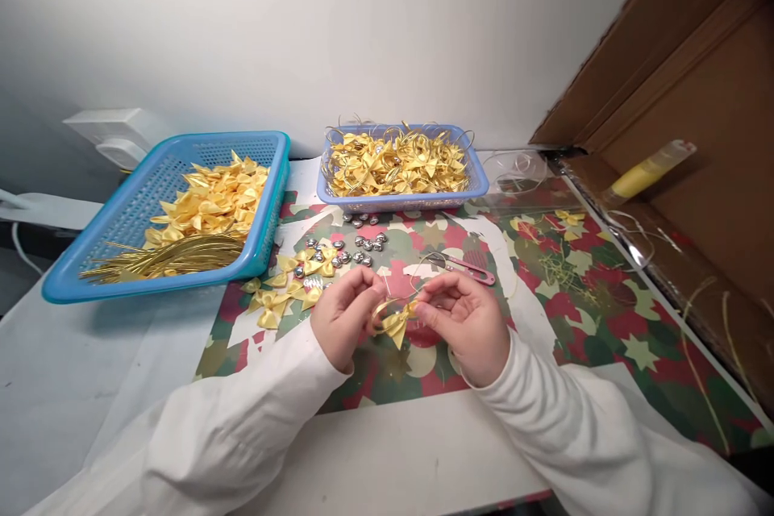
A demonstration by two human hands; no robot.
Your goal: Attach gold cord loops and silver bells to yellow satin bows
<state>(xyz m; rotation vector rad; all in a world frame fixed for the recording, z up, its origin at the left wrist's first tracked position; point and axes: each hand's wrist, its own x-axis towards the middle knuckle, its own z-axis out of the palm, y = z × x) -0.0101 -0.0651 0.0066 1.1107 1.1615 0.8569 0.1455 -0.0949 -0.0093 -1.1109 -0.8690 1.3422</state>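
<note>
My left hand and my right hand meet over the patterned mat, both in white sleeves. Between their pinched fingertips is a small yellow satin bow with a thin gold cord loop curling out to its left. The left fingers are curled round the cord side; the right thumb and fingers pinch the bow's other end. Just beyond the left hand lie a few loose yellow bows and several small silver heart charms.
A large blue basket at the left holds plain bows and gold cords. A smaller blue basket at the back holds finished bows. Pink-handled snips lie behind my right hand. A cardboard box stands at the right.
</note>
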